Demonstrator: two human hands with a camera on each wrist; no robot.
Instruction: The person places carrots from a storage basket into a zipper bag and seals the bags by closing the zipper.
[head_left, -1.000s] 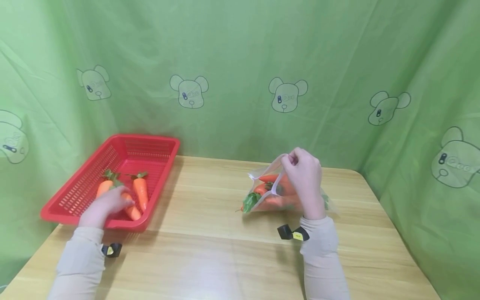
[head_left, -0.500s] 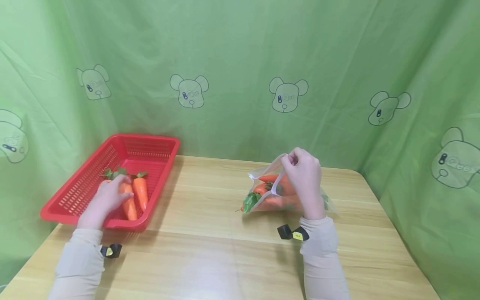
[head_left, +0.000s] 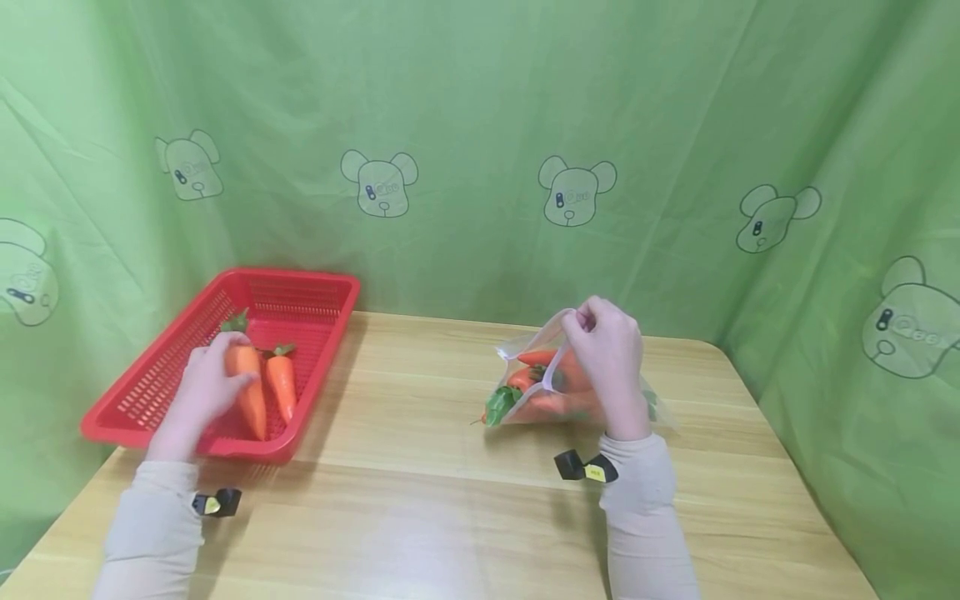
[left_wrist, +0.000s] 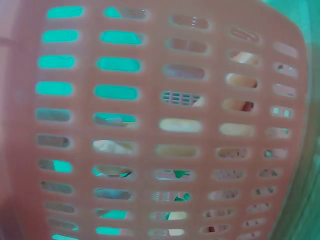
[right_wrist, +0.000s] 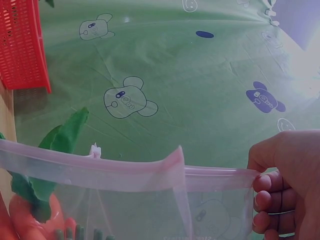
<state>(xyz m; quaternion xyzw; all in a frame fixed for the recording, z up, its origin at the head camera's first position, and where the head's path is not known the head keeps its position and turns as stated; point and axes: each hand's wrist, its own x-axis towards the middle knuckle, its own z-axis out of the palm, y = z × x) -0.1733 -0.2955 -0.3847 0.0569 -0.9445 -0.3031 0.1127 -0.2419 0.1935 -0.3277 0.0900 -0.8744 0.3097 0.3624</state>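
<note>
My left hand (head_left: 204, 385) is inside the red plastic basket (head_left: 318, 367), gripping an orange carrot (head_left: 252, 400) with fingers and thumb around its upper part. A second carrot (head_left: 281, 385) with a green top lies just right of it. In the left wrist view the basket's slotted wall (left_wrist: 150, 137) covers most of the hand. On the right, my right hand (head_left: 609, 354) pinches the upper edge of a clear zip bag (right_wrist: 135, 175), holding its mouth apart. Carrots (head_left: 521, 379) with green leaves (head_left: 502, 404) lie inside the bag, some leaves poking out at the mouth.
Basket and bag stand on a light wooden table (head_left: 420, 467), well apart. A green curtain (head_left: 465, 250) with bear-head prints hangs behind and at both sides. A small white zip slider (right_wrist: 95, 151) sits on the bag's edge.
My left hand has shifted slightly up and back to the left, and the gripped carrot has swung to a steeper angle with its leaves farther back. My right hand and the bag have stayed still.
</note>
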